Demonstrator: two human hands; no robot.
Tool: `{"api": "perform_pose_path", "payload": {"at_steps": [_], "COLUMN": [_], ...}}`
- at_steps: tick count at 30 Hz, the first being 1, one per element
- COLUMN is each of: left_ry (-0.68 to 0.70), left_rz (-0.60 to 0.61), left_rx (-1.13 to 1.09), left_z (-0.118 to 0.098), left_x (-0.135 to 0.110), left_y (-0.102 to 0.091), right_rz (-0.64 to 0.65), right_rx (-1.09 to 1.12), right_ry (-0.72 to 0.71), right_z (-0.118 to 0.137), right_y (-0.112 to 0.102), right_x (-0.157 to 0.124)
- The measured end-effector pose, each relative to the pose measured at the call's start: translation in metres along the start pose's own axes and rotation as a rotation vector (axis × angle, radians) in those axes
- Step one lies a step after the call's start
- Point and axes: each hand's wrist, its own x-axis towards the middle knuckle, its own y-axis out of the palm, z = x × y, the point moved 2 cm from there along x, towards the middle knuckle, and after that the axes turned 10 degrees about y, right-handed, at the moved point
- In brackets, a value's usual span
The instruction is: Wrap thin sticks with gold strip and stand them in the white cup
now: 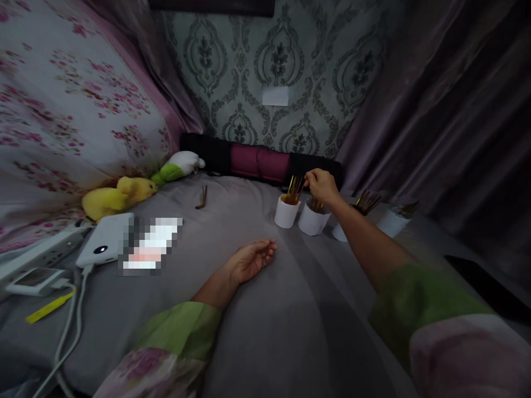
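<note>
My right hand (pixel 321 185) is above a white cup (pixel 314 221) that holds thin brown and gold sticks. Its thumb and fingers are pinched together beside the tops of the gold sticks (pixel 295 189) in the neighbouring white cup (pixel 287 214). Whatever the pinch holds is too small to make out. Further right, partly behind my right forearm, a third white cup (pixel 340 231) has dark sticks (pixel 367 202). Beyond it a pale cup (pixel 393 222) also contains dark sticks. My left hand (pixel 254 260) rests on the grey sheet, palm turned inward, fingers loosely curled, holding nothing.
A small brown bent object (pixel 202 198) lies on the grey sheet (pixel 265 331). On the left are a power bank (pixel 105 237), a power strip (pixel 45 254), cables, a yellow strip (pixel 50 307) and plush toys (pixel 118 199). A black-and-maroon roll (pixel 259 163) lines the wall; a dark flat object (pixel 489 284) lies right.
</note>
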Motion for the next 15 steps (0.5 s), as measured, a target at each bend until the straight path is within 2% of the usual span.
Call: {"api": "perform_pose_path", "payload": {"at_steps": [15], "left_ry": [-0.001], "left_rz": [0.001], "left_rx": [0.007], "left_z": [-0.0005], "left_x": [-0.0004], "left_y": [0.0009], "right_rz": [0.031], "right_rx": [0.005], "right_ry": [0.06], "right_z": [-0.007], "right_y": [0.0102], "right_x": [-0.002]}}
